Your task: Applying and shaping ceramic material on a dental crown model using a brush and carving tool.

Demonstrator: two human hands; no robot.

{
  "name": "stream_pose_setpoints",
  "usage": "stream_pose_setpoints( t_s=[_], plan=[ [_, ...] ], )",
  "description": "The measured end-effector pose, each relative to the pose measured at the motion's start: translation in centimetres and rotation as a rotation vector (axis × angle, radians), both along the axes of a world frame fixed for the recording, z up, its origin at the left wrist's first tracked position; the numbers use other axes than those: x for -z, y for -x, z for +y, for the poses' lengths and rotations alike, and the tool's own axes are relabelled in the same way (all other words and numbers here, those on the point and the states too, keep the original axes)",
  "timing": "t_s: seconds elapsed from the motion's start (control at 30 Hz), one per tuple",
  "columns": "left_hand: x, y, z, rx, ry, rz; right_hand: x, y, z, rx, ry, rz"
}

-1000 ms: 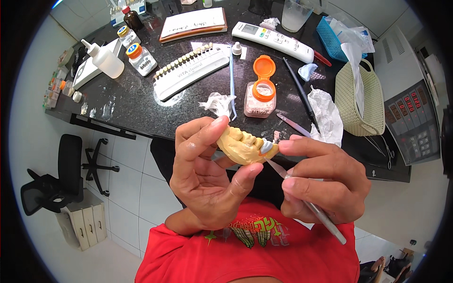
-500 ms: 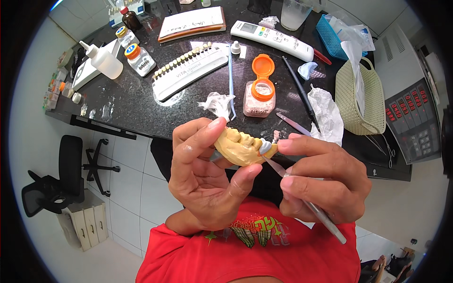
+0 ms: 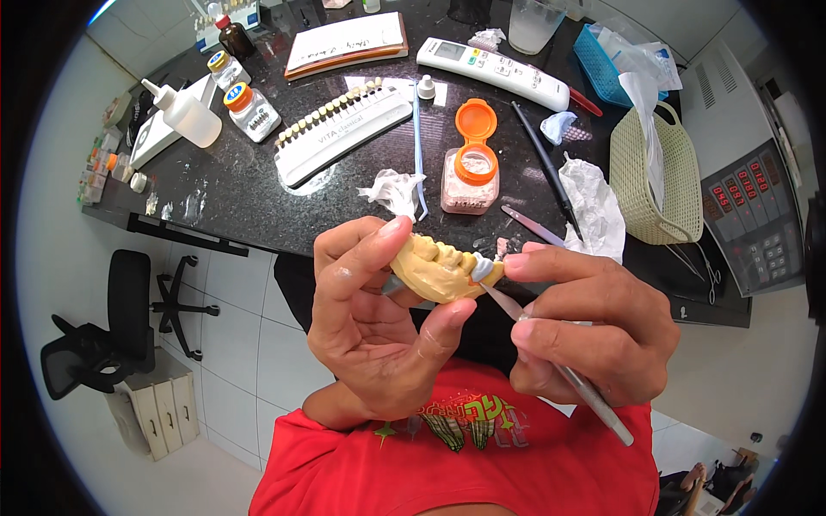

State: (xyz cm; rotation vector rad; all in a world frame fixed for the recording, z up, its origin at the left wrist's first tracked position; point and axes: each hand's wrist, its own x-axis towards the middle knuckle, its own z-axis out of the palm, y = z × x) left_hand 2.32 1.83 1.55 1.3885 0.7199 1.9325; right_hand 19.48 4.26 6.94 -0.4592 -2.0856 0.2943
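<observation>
A yellow plaster dental model (image 3: 439,273) with a row of teeth is gripped by my left hand (image 3: 370,318), thumb beneath and fingers at its left end. One tooth near the right end carries a grey-white crown (image 3: 482,267), with an orange-red mark at its lower edge. In my right hand (image 3: 594,327) is a metal carving knife (image 3: 589,397) with a knurled handle. Its pointed blade touches the model just below the crown, or very close to it. My right index fingertip rests by the model's right end.
On the dark countertop (image 3: 249,193) stand an open pink powder jar (image 3: 471,191) with an orange lid, a tooth shade guide (image 3: 344,133), tweezers (image 3: 532,225), a black-handled brush (image 3: 546,163) and crumpled tissue (image 3: 594,211). A woven basket (image 3: 658,206) sits beside a machine with a lit panel (image 3: 748,206).
Both hands, the model and the knife keep nearly the same pose. The countertop scene has shifted very slightly in view.
</observation>
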Motion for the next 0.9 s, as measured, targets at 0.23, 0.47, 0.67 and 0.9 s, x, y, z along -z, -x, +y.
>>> stream_pose_setpoints(
  t_s=[0.23, 0.47, 0.67, 0.9],
  plan=[
    [0.12, -0.09, 0.06, -0.014, -0.018, 0.010, 0.07, -0.08, -0.03, -0.019, 0.010, 0.015],
    [0.35, -0.09, 0.11, -0.039, -0.034, 0.023, 0.34, 0.02, 0.16, -0.011, -0.007, 0.012],
    [0.50, -0.01, 0.03, -0.034, -0.021, 0.034, 0.41, 0.06, 0.30, -0.013, -0.013, 0.025],
    [0.03, -0.07, -0.07, 0.081, 0.063, -0.086, 0.29, -0.35, -0.19, 0.017, 0.033, 0.096]
  ],
)
